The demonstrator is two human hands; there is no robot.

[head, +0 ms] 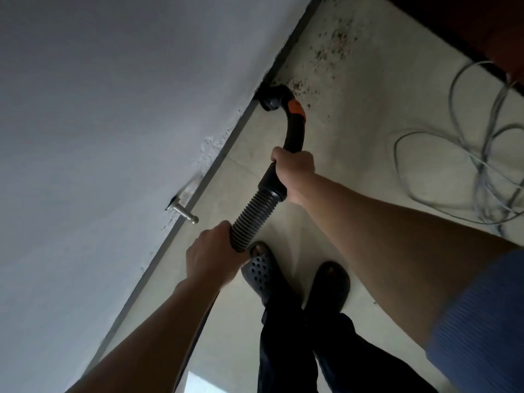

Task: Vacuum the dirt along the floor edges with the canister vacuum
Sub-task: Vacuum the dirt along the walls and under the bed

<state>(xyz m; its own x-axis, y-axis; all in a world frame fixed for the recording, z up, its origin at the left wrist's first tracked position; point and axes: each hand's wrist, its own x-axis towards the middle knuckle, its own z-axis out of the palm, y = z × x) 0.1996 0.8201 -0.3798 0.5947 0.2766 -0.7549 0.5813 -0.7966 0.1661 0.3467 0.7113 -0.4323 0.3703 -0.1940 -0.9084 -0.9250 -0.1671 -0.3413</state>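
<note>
A black curved vacuum handle [295, 129] with an orange slider ends in a nozzle [270, 99] pressed against the grey skirting where wall meets floor. My right hand [295, 168] grips the handle just above the ribbed black hose [252, 219]. My left hand [211, 252] holds the hose lower down. Dark dirt specks [330, 52] lie scattered on the pale floor beyond the nozzle, along the wall edge. The canister itself is out of view.
A white wall [99, 109] fills the left side, with a metal door stopper [184, 214] sticking out near the skirting. Loose grey cable loops [467, 154] lie on the floor at right. My feet in dark perforated clogs [297, 276] stand below the hose. Dark furniture borders the top right.
</note>
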